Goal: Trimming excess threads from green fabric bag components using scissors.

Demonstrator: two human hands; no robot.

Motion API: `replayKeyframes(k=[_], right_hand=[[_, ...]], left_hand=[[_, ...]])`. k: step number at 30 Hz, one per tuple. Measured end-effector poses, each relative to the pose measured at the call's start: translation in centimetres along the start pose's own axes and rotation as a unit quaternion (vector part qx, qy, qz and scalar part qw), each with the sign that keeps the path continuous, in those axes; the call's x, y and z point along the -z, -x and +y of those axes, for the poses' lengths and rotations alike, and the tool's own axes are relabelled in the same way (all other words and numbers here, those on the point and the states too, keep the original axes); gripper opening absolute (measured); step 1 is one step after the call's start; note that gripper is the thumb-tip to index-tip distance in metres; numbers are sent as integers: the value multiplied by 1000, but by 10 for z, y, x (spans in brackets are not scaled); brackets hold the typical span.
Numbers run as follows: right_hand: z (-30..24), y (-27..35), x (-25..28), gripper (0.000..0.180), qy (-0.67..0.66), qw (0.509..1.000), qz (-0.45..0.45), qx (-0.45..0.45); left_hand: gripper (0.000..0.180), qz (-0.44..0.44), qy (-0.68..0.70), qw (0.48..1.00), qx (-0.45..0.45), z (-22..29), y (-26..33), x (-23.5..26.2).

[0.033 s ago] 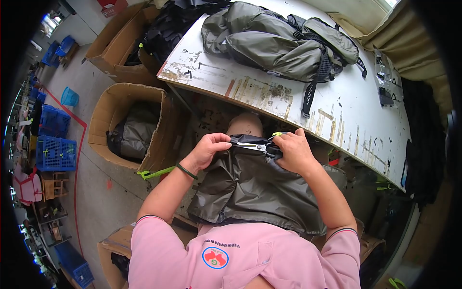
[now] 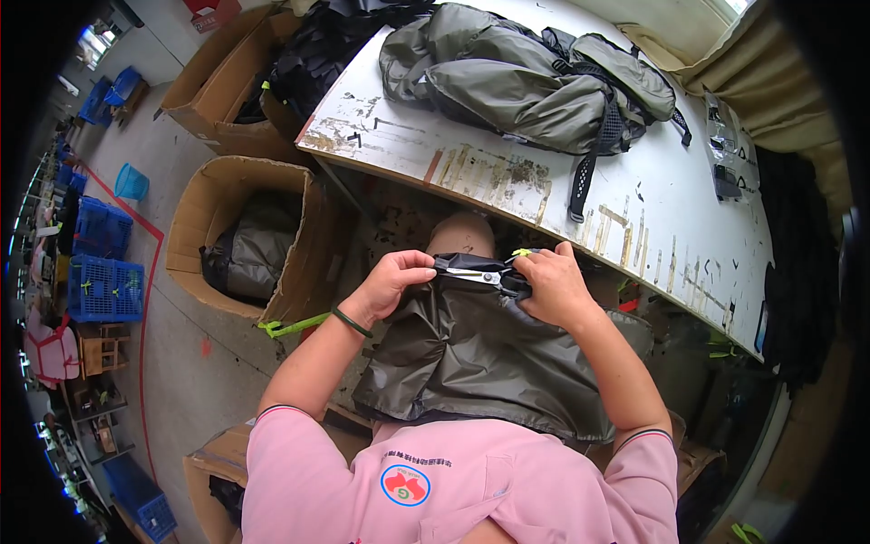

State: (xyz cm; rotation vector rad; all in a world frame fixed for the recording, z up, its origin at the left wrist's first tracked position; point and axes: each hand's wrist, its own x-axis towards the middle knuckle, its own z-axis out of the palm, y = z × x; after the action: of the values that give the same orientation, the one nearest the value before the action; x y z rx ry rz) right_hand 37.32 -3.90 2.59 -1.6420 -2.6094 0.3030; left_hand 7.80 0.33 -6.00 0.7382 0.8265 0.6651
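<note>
A sheet of shiny grey-green fabric (image 2: 507, 367) drapes over my lap, with a dark edge along its far side. My left hand (image 2: 395, 283) is closed, pinching that edge between thumb and fingers near its left end. Scissors (image 2: 480, 276) with silver blades lie along the edge and point left toward my left fingertips. Around their dark handles my right hand (image 2: 555, 286) is closed. A bit of yellow-green ribbon shows beside the right fingers. Whether the blades have fabric between them is too small to tell.
Ahead stands a worn white table (image 2: 362, 150) bearing grey-green backpacks (image 2: 517, 86) with black straps. Left of me is an open cardboard box (image 2: 195, 218) with a similar fabric bundle (image 2: 258, 245) inside. Blue crates (image 2: 106, 288) stand farther left; a dark cloth pile (image 2: 313, 63) is behind.
</note>
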Motion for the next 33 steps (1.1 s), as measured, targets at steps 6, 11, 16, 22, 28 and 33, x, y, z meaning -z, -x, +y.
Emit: replayKeyframes(k=[6, 11, 16, 22, 28, 33], right_hand=[[-3, -5, -6, 40, -6, 1000, 4, 4], [-3, -8, -8, 39, -1, 1000, -6, 0], [-3, -10, -8, 37, 5, 1000, -10, 2], [-9, -14, -1, 35, 5, 1000, -22, -2], [-8, -13, -3, 35, 9, 995, -96, -29], [-10, -14, -3, 37, -7, 995, -92, -22]], left_hand=[[16, -3, 13, 1000, 10, -2, -1, 1], [16, -7, 12, 1000, 10, -3, -3, 4], [16, -6, 12, 1000, 8, -3, -3, 4], [16, -8, 16, 1000, 7, -2, -1, 1], [17, -4, 7, 1000, 11, -5, 2, -1], [17, -3, 11, 1000, 10, -6, 1, 2]])
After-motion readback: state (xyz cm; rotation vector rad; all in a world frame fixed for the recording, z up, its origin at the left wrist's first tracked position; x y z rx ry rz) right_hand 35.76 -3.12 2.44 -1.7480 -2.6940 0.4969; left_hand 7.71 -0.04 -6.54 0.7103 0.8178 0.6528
